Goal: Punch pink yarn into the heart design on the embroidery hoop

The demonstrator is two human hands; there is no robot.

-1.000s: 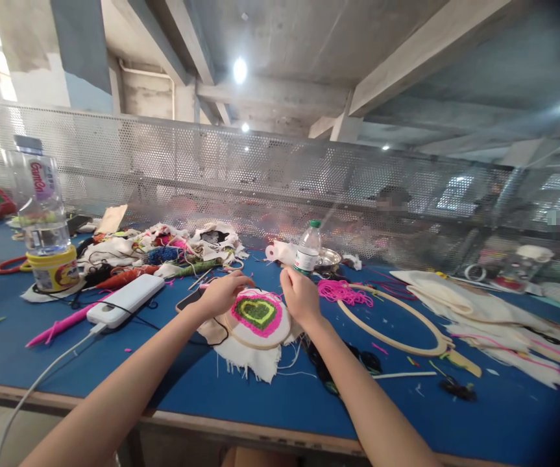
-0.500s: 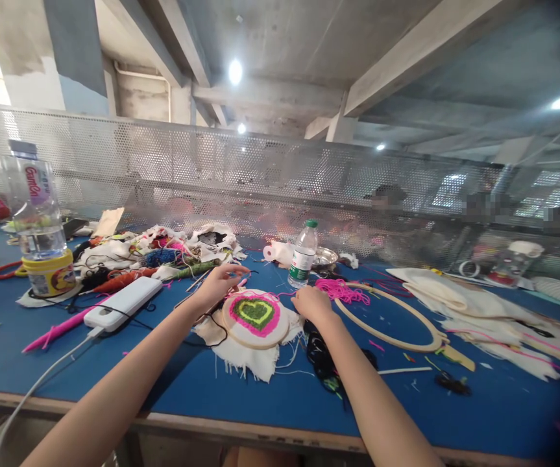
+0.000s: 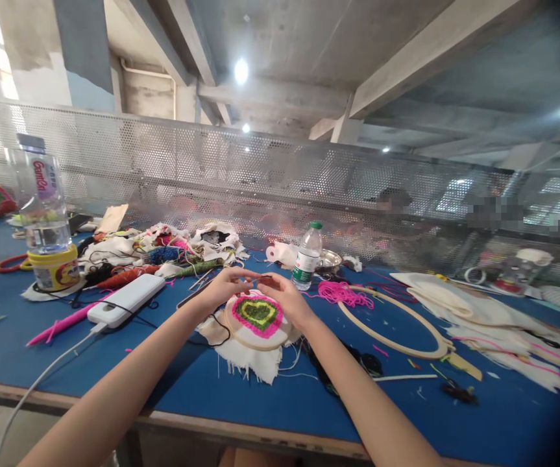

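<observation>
The left hand (image 3: pixel 224 287) and the right hand (image 3: pixel 284 299) met fingertip to fingertip over the far edge of a small round wooden embroidery hoop (image 3: pixel 259 320), which lay at the centre of the blue felt-covered surface (image 3: pixel 260 402) and held white cloth stitched with a pink and green heart; both hands looked pinched on something too fine to make out, perhaps a thread. At ten o'clock from the hoop a tall clear plastic water bottle (image 3: pixel 41 194), partly full, stood on a yellow lidded tub (image 3: pixel 54 267); its label showed red letters that read roughly "Gan", the rest unclear. At one o'clock stood a small clear bottle with a green cap (image 3: pixel 307 255), with a shallow metal dish (image 3: pixel 329 259) just beside it, its contents hidden. A white power bank (image 3: pixel 126 298) lay at nine o'clock, a large empty wooden hoop (image 3: pixel 396 321) at three o'clock beside loose pink yarn (image 3: pixel 342 293). A perforated metal screen (image 3: pixel 280 175) closed the far side under concrete ceiling beams (image 3: pixel 406 65).
</observation>
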